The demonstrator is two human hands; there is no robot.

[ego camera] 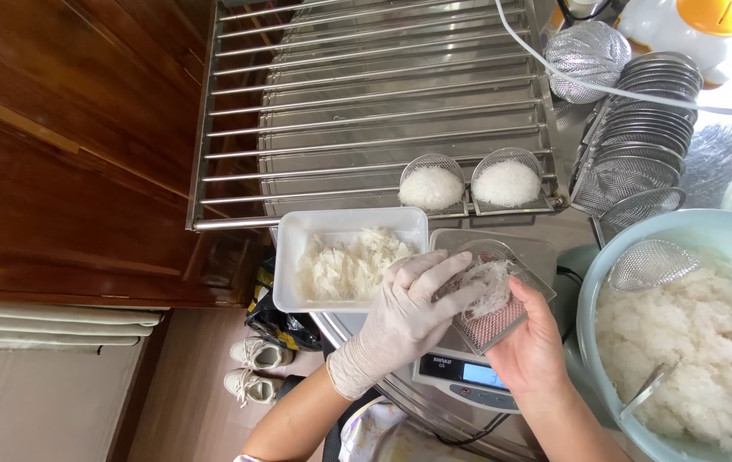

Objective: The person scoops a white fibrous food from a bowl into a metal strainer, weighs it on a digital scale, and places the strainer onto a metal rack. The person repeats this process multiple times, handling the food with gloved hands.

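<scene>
Mesh strainer (pixel 493 321), small and round, sits tilted above the digital scale (pixel 469 376), gripped from below and the right by the bare right hand (pixel 537 346), fingers closed on its rim. A thin clump of white noodles (pixel 490 287) lies inside it. The left hand (pixel 404 321), in a whitish glove, is clenched lightly over the strainer's left edge, with its fingertips (pixel 460 287) pressing on the noodles.

Just left of the hands, a white rectangular tray (pixel 297 235) holds loose shredded noodles and rests on the steel counter. Farther off, on the near edge of a metal bar rack (pixel 366 94), two filled strainers (pixel 432 184) stand side by side, each carrying a rounded white portion. To the right, a stack of empty strainers (pixel 648 111) leans on edge in a row. At the near right, a large pale blue bowl (pixel 606 265) is full of white noodles, with one empty strainer (pixel 650 263) lying on top by its far rim. Below the counter on the left, a pair of pale shoes (pixel 250 368) stands on the floor.
</scene>
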